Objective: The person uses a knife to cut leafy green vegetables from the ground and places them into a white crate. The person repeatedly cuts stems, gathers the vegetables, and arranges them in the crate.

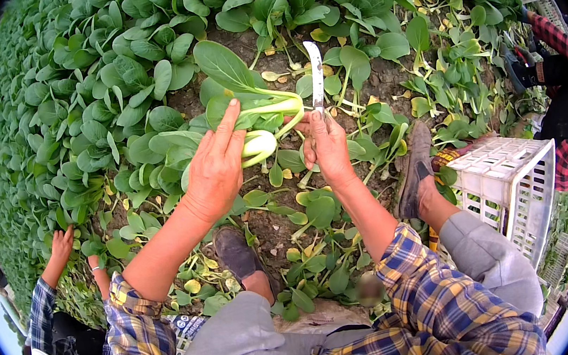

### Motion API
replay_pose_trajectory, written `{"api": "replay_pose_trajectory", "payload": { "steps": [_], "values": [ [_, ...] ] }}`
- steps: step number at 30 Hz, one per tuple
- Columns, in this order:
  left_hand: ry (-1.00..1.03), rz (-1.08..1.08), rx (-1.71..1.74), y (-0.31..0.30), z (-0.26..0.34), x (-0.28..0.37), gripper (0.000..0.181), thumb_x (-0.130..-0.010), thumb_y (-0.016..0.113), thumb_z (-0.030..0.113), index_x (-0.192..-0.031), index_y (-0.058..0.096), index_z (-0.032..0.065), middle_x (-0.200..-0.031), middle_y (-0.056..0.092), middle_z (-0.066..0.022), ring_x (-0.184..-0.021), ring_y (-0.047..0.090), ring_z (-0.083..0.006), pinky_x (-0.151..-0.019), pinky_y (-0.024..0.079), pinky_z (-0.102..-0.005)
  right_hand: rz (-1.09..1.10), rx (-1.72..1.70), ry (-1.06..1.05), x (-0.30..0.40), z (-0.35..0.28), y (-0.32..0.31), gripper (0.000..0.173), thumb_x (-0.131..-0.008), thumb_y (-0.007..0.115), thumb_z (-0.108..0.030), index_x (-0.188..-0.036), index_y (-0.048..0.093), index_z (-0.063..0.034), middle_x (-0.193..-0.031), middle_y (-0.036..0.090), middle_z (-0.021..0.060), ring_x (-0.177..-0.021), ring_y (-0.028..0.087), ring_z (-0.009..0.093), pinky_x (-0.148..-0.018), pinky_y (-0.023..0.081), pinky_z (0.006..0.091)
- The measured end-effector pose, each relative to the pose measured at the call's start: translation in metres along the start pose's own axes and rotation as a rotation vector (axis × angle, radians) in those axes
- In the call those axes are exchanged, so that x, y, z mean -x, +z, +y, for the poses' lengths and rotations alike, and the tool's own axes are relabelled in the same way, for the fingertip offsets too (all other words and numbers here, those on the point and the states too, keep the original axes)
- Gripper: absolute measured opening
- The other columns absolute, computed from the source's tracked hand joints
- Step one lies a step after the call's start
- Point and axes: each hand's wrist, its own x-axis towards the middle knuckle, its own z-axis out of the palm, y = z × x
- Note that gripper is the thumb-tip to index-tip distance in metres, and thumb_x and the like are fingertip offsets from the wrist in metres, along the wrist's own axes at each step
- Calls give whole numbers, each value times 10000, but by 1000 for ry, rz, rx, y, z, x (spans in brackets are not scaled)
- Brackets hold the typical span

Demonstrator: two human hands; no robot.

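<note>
My left hand (219,167) is closed around a head of bok choy (259,146), its pale base pointing right and its broad green leaves spreading to the left. Another bok choy piece (275,106), with pale stalks and a large upright leaf, lies just above it, between my two hands. In my right hand (326,143) is a knife with a curved tip, its worn blade (316,72) pointing up and away from me. Fingers of the right hand reach behind or against the stalk; the exact contact is hidden.
Dense rows of growing bok choy (93,94) fill the far side and left. Cut leaves (320,258) litter the soil around my shoes. A white plastic crate (503,188) stands by my right leg. Co-workers are at both sides, one person's hand (61,245) reaching among plants at left.
</note>
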Motion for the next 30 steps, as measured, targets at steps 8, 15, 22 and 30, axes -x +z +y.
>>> {"api": "replay_pose_trajectory", "payload": {
  "steps": [8,15,22,30],
  "values": [
    [-401,-358,533,-37,83,70,538,-714,637,-74,-1238,570,29,-1524,327,-191,-1109,623,-352,-896,533,-381,76,111,-244,64,-34,15,267,-939,645,-217,-1105,555,-28,-1058,703,95,-503,509,68,-457,451,233],
    [-273,33,816,-58,37,61,606,-792,646,57,-1382,507,73,-1529,367,-149,-1386,398,-282,-1096,348,-370,-299,643,-385,103,-52,34,278,-847,739,-193,-1004,610,-4,-704,635,70,-605,589,163,-594,480,302],
    [-403,-284,1477,-38,45,72,758,-826,753,206,-1467,374,66,-1331,544,-61,-1197,508,-144,-1059,380,-331,-219,691,-343,120,-68,50,243,-883,698,-221,-931,600,-4,-654,598,69,-573,552,155,-573,461,308],
    [-706,-295,1829,0,75,90,614,-794,797,178,-1313,486,77,-1157,600,-15,-1066,557,-112,-969,438,-295,-167,984,-396,117,-52,44,292,-908,675,-242,-835,534,4,-668,610,167,-570,582,336,-563,464,392]
  ]
}}
